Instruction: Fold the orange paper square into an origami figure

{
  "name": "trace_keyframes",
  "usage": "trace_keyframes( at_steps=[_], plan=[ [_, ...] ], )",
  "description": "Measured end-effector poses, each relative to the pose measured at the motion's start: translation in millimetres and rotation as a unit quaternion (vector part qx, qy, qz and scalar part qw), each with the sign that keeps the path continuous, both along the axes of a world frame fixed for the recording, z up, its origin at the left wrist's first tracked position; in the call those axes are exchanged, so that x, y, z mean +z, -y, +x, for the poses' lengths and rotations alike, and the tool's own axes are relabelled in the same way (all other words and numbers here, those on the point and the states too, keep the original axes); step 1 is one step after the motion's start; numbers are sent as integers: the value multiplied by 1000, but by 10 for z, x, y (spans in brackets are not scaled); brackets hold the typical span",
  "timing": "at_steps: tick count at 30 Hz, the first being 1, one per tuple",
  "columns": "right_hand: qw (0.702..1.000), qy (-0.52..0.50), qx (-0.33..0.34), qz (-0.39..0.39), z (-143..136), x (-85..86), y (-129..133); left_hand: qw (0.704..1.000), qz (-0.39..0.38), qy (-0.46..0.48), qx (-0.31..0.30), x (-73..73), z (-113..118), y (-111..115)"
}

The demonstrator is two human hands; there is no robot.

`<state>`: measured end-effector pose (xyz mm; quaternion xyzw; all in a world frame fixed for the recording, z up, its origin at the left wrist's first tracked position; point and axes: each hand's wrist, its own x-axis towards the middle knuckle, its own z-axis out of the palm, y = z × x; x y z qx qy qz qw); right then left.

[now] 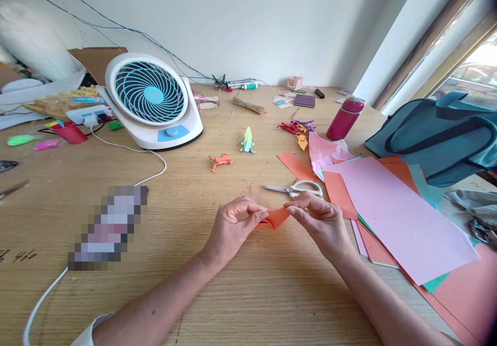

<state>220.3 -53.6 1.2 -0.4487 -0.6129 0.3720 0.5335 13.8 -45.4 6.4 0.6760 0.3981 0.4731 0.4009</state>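
Note:
A small folded piece of orange paper (276, 217) is held between my two hands above the wooden table. My left hand (235, 227) pinches its left side between thumb and fingers. At the upper right corner, my right hand (319, 222) pinches it the same way. Just beyond my right hand lie scissors (285, 188) with white handles, their blades pointing left. Farther off stand an orange folded paper figure (221, 161) and a yellow-green and blue one (247, 141). My fingers cover part of the paper's edges.
Pink, orange and green paper sheets (404, 211) are piled at the right, near a teal bag (430, 133) and a magenta bottle (346, 118). A white fan (151, 97) stands back left. A blurred-out phone-like object (111, 227) with a white cable (41, 302) lies left.

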Motion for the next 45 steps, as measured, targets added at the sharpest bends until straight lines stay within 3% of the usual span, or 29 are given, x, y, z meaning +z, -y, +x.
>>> trace_keyframes(
  at_steps=[5,11,16,20,22,26,29,33,38,45],
  plan=[
    [995,-73,-23,-56,-17,-10,-32,997,-61,32,-17,-18,-17,-40],
    [990,-108,-42,-80,-26,-16,-50,985,-132,77,-81,-29,-17,-69],
    [993,-107,-28,-49,-3,-1,-30,993,-83,68,-57,-78,-41,-124],
    [982,-147,-106,-45,47,-40,-55,996,-33,80,-33,-110,-74,-170],
    [981,-144,-109,-68,68,-66,-73,995,-9,92,-40,-103,-86,-181],
    [993,-81,-8,-91,52,-73,-62,994,55,82,-50,-77,-93,-191],
    [997,-26,48,-49,-4,-41,-19,993,87,72,-43,-84,-90,-193],
    [996,51,52,52,-56,-11,23,992,106,51,-40,-126,-80,-199],
    [974,159,47,158,-55,-22,30,993,108,21,-44,-196,-80,-234],
    [928,293,87,214,-19,-99,129,990,90,-80,-72,-260,-148,-169]
  ],
)
